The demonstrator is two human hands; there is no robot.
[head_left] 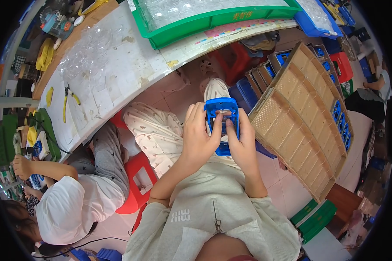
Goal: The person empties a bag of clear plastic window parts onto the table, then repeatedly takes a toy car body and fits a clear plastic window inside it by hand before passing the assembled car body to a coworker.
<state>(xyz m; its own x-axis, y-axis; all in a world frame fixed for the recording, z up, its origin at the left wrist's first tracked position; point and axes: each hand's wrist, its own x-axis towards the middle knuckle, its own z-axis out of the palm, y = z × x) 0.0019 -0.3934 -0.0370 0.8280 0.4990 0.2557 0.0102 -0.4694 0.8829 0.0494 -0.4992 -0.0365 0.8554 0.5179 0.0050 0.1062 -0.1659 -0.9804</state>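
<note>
A blue plastic frame (221, 114) is held upright over the lap, between both hands, in front of the patterned trousers (154, 132). The left hand (199, 137) is closed around the frame's left edge, with its thumb laid across the open middle. The right hand (243, 141) is closed around the right edge, its thumb pressed beside the left one at the frame's centre. A second blue part (223, 149) is seen just below the frame, between the palms; whether it is joined to the frame cannot be told.

The step in hand is judged to be a fitting or pressing operation at the centre of the frame, with both thumbs applied. What is being pressed is hidden under the thumbs.

For the next move, steady support from both sides is called for, with even thumb pressure so that the thin frame is not twisted.

A cardboard tray with honeycomb dividers (301, 114) stands just to the right, well within reach. A white worktable (113, 74) with yellow-handled pliers (68, 96) and a green bin (213, 19) lies ahead. Another person in a white cap (67, 209) is seated to the left
</note>
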